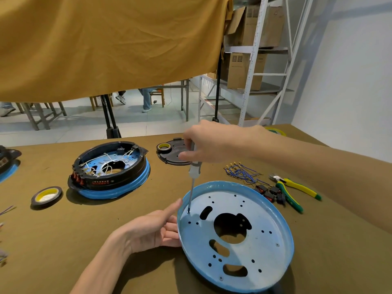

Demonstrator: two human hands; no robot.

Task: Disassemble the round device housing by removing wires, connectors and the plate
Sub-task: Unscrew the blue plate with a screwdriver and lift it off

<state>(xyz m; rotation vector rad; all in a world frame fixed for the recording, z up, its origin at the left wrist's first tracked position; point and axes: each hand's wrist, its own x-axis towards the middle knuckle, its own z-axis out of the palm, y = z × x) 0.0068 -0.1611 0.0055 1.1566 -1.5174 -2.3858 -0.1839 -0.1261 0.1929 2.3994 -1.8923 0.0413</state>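
Two hands at blue plate (261,217), left hand (152,230) flat-fingered against its rim, right hand (203,143) gripping upright screwdriver (193,179)

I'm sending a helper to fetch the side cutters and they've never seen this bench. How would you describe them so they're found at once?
Start at the big blue-rimmed round plate nearest the person, and look past its right edge on the olive-brown table. The cutters lie just beyond a tangle of blue wires and small black connectors. They alone there have yellow and green handles.
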